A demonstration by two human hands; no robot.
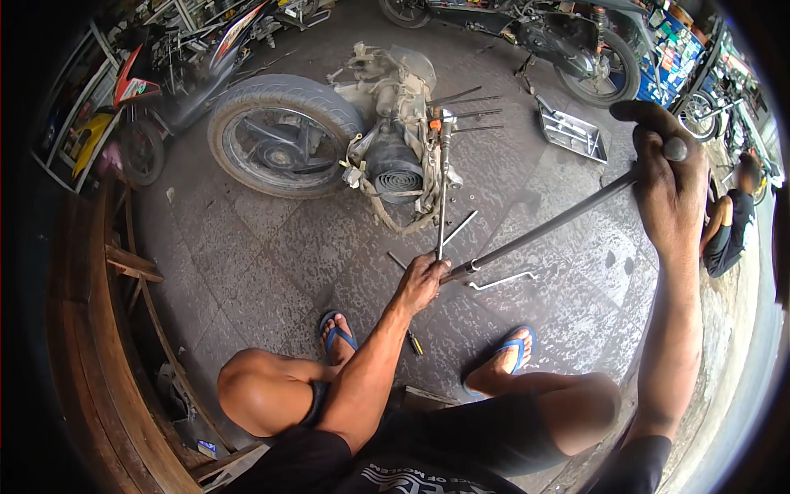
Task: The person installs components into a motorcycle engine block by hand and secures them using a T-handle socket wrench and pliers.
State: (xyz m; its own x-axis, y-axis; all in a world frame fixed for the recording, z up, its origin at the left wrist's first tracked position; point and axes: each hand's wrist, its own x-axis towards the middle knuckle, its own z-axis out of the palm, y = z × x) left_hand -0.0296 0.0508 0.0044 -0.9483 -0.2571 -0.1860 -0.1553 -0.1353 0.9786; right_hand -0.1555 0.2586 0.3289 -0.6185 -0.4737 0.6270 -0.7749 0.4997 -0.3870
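My left hand is closed around the lower end of a thin steel wrench rod. That rod runs up to the side of a dismounted motorcycle engine, where its thicker head meets the parts. Out at the right, my raised right hand grips the top of a long grey metal bar; a rounded metal end pokes out between the fingers. The bar slants down to my left hand, and its lower end is partly hidden there. A rear wheel with a black tyre is joined to the engine's left.
Near my feet lie a bent metal rod and a yellow-and-black-handled tool. A metal tray holds tools. Motorcycles stand behind; a person sits at right. A wooden bench borders the left.
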